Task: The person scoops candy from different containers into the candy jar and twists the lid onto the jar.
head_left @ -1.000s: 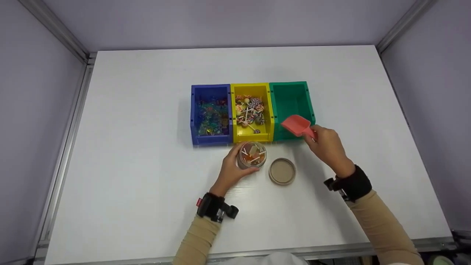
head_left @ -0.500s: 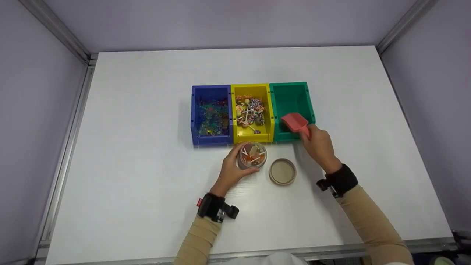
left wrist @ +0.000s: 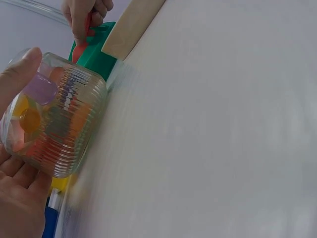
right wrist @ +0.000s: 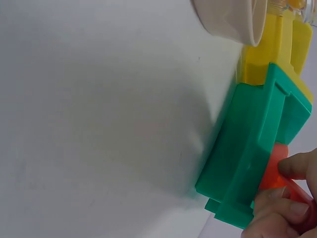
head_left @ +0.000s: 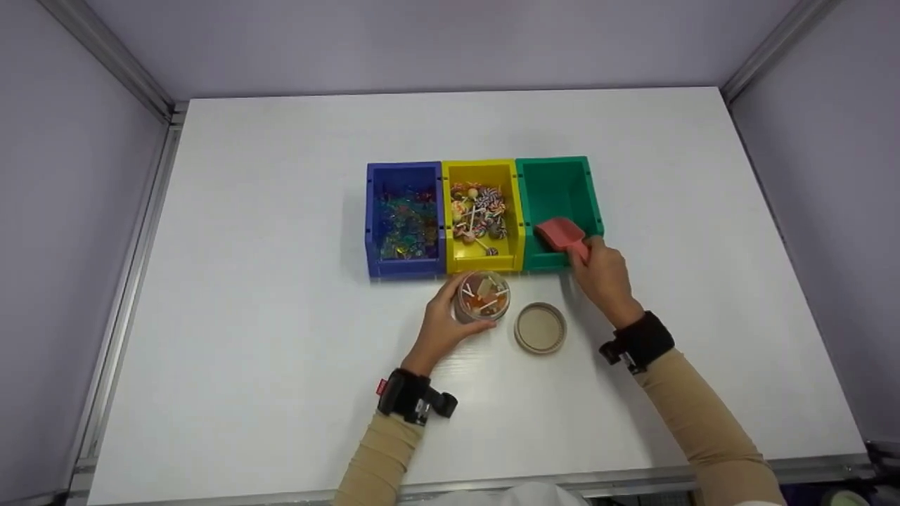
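My left hand [head_left: 443, 325] grips a ribbed glass jar [left wrist: 69, 119] around its side; lollipops and other colourful candies show through the glass. The jar is open at the top in the head view. With its fingers curled round the handle, my right hand [head_left: 606, 277] holds a small red scoop [head_left: 562, 233]. The scoop's blade is down inside the front part of the green bin [head_left: 594, 204]. In the right wrist view, the thumb and fingers pinch the scoop beside the green bin's front wall [right wrist: 247, 148]. No contents are visible in the green bin.
Joined to the green bin's left are a yellow bin [head_left: 485, 263] of lollipops and a blue bin [head_left: 406, 267] of clear colourful pieces. A round beige lid [head_left: 540, 328] lies between the hands on the white table [head_left: 246, 316]. Panels stand behind and at both sides.
My right hand has moved left and slightly forward, lowering the scoop into the green bin. My left hand and the jar stay in place.
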The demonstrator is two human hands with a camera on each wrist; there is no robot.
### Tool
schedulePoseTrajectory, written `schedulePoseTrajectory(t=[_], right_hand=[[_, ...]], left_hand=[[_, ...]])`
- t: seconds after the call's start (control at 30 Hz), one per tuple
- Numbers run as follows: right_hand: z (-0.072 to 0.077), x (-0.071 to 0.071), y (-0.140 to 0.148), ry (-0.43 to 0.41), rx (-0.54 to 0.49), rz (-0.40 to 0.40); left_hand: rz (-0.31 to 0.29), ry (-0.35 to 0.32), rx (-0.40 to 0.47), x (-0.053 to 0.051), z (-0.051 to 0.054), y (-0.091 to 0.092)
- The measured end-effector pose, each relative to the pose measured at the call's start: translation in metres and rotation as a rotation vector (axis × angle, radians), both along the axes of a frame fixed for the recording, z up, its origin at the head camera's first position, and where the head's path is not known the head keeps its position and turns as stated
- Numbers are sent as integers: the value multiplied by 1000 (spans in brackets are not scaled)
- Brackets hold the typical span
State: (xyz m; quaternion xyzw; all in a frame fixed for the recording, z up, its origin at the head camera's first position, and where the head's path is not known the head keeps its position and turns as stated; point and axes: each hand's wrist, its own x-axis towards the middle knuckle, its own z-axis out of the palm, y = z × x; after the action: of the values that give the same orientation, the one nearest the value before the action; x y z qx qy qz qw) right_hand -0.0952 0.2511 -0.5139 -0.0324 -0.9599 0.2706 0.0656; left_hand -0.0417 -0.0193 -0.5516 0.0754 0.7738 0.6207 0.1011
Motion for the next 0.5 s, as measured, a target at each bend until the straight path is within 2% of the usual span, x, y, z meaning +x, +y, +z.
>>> schedulePoseTrajectory(t=[0.23,0.5], right_hand=[[-2,3,2,-28,23,10],[-4,9,4,-37,38,48]], left_hand=[[1,-19,-7,0,-1,0],[0,-1,-7,-1,-2,0]])
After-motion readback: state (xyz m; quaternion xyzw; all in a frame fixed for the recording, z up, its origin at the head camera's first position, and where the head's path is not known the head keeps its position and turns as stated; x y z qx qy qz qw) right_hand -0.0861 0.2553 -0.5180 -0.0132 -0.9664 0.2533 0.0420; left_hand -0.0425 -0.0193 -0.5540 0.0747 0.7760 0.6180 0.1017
